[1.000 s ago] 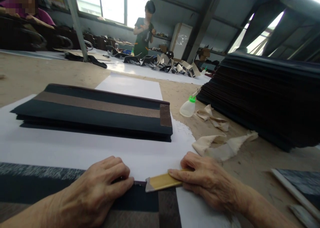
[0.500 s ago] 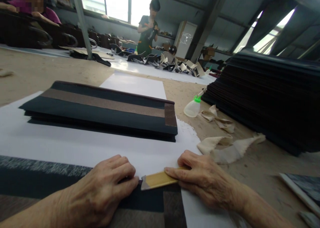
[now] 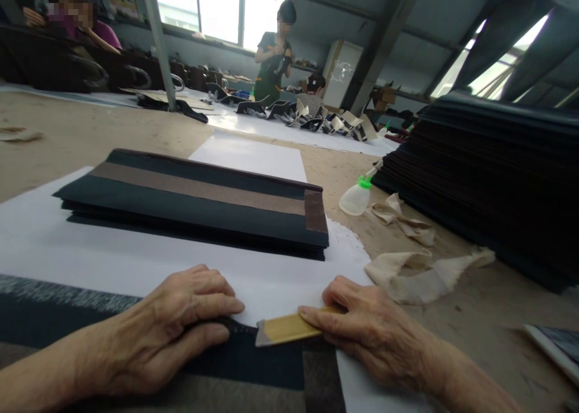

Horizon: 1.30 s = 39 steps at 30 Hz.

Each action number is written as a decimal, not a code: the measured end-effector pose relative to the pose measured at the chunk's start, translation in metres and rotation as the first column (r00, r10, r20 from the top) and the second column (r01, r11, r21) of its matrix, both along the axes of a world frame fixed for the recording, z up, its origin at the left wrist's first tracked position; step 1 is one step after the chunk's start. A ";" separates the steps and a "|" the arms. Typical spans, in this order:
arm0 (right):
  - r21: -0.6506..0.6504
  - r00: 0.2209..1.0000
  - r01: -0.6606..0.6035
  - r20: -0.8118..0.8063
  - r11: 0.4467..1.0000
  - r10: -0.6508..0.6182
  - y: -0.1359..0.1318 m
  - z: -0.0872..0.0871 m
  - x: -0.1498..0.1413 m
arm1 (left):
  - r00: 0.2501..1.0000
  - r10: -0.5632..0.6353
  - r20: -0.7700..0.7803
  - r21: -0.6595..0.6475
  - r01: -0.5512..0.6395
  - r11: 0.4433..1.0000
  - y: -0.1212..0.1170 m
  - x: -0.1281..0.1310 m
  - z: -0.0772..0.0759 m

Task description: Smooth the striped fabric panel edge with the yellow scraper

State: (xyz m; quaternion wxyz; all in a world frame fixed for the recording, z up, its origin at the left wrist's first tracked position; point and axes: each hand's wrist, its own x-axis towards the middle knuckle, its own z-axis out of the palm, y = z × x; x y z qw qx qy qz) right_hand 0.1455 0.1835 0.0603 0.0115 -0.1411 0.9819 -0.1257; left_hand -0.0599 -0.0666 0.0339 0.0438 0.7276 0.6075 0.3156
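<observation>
While no legible txt, R hand w/ bamboo scraper on dark sheet.

Bright windows, grey walls

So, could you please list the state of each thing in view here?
Left hand: flat, pressing the dark sheet.
Right hand: holding the yellow tool against the sheet's edge.
Folded stack: lying flat on white paper.
Glue bottle: tipped on its side, green cap on.
Cloth strips: crumpled, loose on the table.
Tall dark pile: stacked, untouched.
</observation>
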 end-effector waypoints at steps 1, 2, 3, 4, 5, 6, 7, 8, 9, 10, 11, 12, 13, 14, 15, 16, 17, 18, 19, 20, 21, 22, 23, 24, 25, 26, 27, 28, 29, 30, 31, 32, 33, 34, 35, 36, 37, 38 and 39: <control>-0.005 1.000 -0.001 0.001 1.000 0.001 0.000 0.000 0.000 | 0.999 0.025 -0.027 -0.024 -0.025 0.999 -0.005 -0.005 0.000; -0.008 1.000 -0.001 0.006 1.000 0.001 0.001 0.000 -0.001 | 0.999 0.038 -0.038 -0.038 -0.040 0.998 -0.011 -0.010 0.000; -0.010 1.000 -0.004 0.011 1.000 0.004 0.001 0.001 -0.001 | 0.999 0.040 -0.029 -0.038 -0.041 0.998 -0.015 -0.014 -0.001; -0.006 1.000 -0.006 0.015 1.000 0.006 0.001 0.001 -0.002 | 0.999 0.032 -0.009 -0.027 -0.032 0.999 -0.019 -0.018 -0.003; 0.000 1.000 -0.010 0.017 1.000 0.010 0.001 0.002 -0.004 | 1.000 0.020 0.012 -0.014 -0.020 1.000 -0.023 -0.020 -0.004; 0.004 1.000 -0.017 0.017 1.000 0.016 0.001 0.002 -0.005 | 0.999 0.014 0.031 -0.002 -0.014 1.000 -0.025 -0.023 -0.006; 0.006 1.000 -0.024 0.015 1.000 0.024 0.001 0.003 -0.007 | 0.999 0.012 0.041 0.008 -0.013 1.000 -0.026 -0.024 -0.008; 0.004 0.999 -0.033 0.015 0.999 0.032 0.000 0.003 -0.009 | 0.999 0.015 0.045 0.014 -0.015 1.000 -0.027 -0.025 -0.010; -0.001 0.999 -0.038 0.018 0.999 0.038 0.000 0.004 -0.011 | 0.999 0.019 0.041 0.016 -0.020 1.000 -0.028 -0.026 -0.011; -0.005 0.999 -0.043 0.024 0.999 0.043 -0.001 0.004 -0.013 | 0.999 0.025 0.037 0.016 -0.025 1.000 -0.028 -0.026 -0.012; -0.008 0.999 -0.045 0.025 0.999 0.045 -0.002 0.004 -0.015 | 0.999 0.030 0.031 0.018 -0.030 0.999 -0.027 -0.026 -0.012; -0.008 0.999 -0.047 0.024 0.999 0.047 -0.003 0.003 -0.017 | 0.999 0.032 0.020 0.016 -0.032 0.999 -0.027 -0.025 -0.012; -0.008 0.999 -0.048 0.021 0.999 0.048 -0.004 0.003 -0.019 | 0.999 0.032 0.004 0.012 -0.032 0.999 -0.027 -0.025 -0.011; -0.008 0.999 -0.050 0.016 0.999 0.050 -0.005 0.003 -0.022 | 0.999 0.032 -0.017 0.012 -0.032 0.999 -0.027 -0.025 -0.010; -0.008 0.998 -0.054 0.012 0.999 0.054 -0.006 0.002 -0.024 | 0.999 0.029 -0.037 0.019 -0.028 0.999 -0.027 -0.025 -0.010; -0.010 0.998 -0.060 0.010 0.998 0.060 -0.007 0.002 -0.026 | 0.998 0.024 -0.054 0.034 -0.022 0.999 -0.026 -0.024 -0.009; -0.011 0.998 -0.062 0.010 0.998 0.062 -0.008 0.002 -0.028 | 0.998 0.015 -0.063 0.054 -0.012 0.998 -0.026 -0.024 -0.008; -0.013 0.998 -0.065 0.013 0.998 0.065 -0.009 0.003 -0.031 | 0.998 0.006 -0.067 0.072 -0.001 0.997 -0.026 -0.024 -0.008; -0.013 0.998 -0.066 0.012 0.998 0.066 -0.010 0.003 -0.033 | 0.997 0.000 -0.071 0.084 0.006 0.996 -0.026 -0.024 -0.008; -0.012 0.998 -0.068 0.013 0.998 0.069 -0.012 0.003 -0.035 | 0.997 0.001 -0.077 0.091 0.006 0.996 -0.026 -0.024 -0.008; -0.011 0.997 -0.071 0.013 0.997 0.071 -0.013 0.003 -0.037 | 0.997 0.003 -0.082 0.092 0.005 0.996 -0.026 -0.024 -0.009; -0.010 0.997 -0.074 0.015 0.997 0.074 -0.014 0.004 -0.039 | 0.996 0.006 -0.090 0.086 0.001 0.996 -0.026 -0.024 -0.009; -0.009 0.997 -0.079 0.018 0.997 0.079 -0.015 0.004 -0.040 | 0.995 0.010 -0.097 0.078 -0.003 0.997 -0.026 -0.023 -0.009; -0.008 0.996 -0.084 0.020 0.996 0.084 -0.015 0.004 -0.042 | 0.995 0.014 -0.100 0.072 -0.007 0.997 -0.026 -0.023 -0.009; -0.009 0.996 -0.088 0.024 0.996 0.088 -0.016 0.003 -0.044 | 0.995 0.016 -0.100 0.069 -0.009 0.998 -0.027 -0.023 -0.009; -0.012 0.995 -0.093 0.028 0.996 0.093 -0.017 0.003 -0.046 | 0.995 0.018 -0.099 0.069 -0.011 0.998 -0.027 -0.023 -0.009; -0.012 0.995 -0.097 0.031 0.995 0.097 -0.018 0.003 -0.048 | 0.995 0.021 -0.099 0.069 -0.014 0.998 -0.027 -0.022 -0.008; -0.010 0.995 -0.100 0.030 0.995 0.100 -0.019 0.002 -0.049 | 0.995 0.025 -0.098 0.070 -0.018 0.997 -0.027 -0.022 -0.008; -0.004 0.994 -0.102 0.028 0.995 0.102 -0.020 0.002 -0.051 | 0.995 0.027 -0.096 0.068 -0.021 0.997 -0.027 -0.022 -0.007; 0.005 0.994 -0.104 0.023 0.995 0.104 -0.021 0.001 -0.052 | 0.995 0.028 -0.094 0.066 -0.022 0.998 -0.027 -0.022 -0.007; 0.014 0.994 -0.106 0.018 0.994 0.106 -0.022 0.001 -0.054 | 0.995 0.026 -0.093 0.063 -0.020 0.998 -0.027 -0.022 -0.007; 0.020 0.994 -0.109 0.014 0.994 0.109 -0.023 0.000 -0.055 | 0.995 0.024 -0.092 0.061 -0.019 0.998 -0.027 -0.023 -0.007; 0.022 0.994 -0.112 0.013 0.993 0.112 -0.024 0.000 -0.057 | 0.995 0.024 -0.092 0.062 -0.018 0.998 -0.027 -0.022 -0.007; 0.019 0.993 -0.117 0.013 0.993 0.117 -0.026 0.000 -0.058 | 0.995 0.022 -0.094 0.066 -0.016 0.998 -0.027 -0.022 -0.007; 0.015 0.992 -0.123 0.014 0.992 0.122 -0.027 -0.001 -0.060 | 0.995 0.020 -0.097 0.069 -0.014 0.998 -0.027 -0.022 -0.007; 0.013 0.992 -0.126 0.013 0.992 0.126 -0.028 -0.001 -0.061 | 0.995 0.018 -0.101 0.068 -0.011 0.998 -0.027 -0.021 -0.008; 0.015 0.992 -0.129 0.016 0.991 0.129 -0.029 -0.001 -0.063 | 0.994 0.012 -0.105 0.062 -0.005 0.998 -0.027 -0.021 -0.008; 0.021 0.992 -0.129 0.018 0.991 0.129 -0.031 -0.001 -0.064 | 0.994 0.006 -0.108 0.053 0.000 0.999 -0.027 -0.020 -0.009; 0.029 0.991 -0.130 0.019 0.991 0.130 -0.032 0.000 -0.065 | 0.994 0.000 -0.112 0.040 0.005 0.999 -0.027 -0.021 -0.008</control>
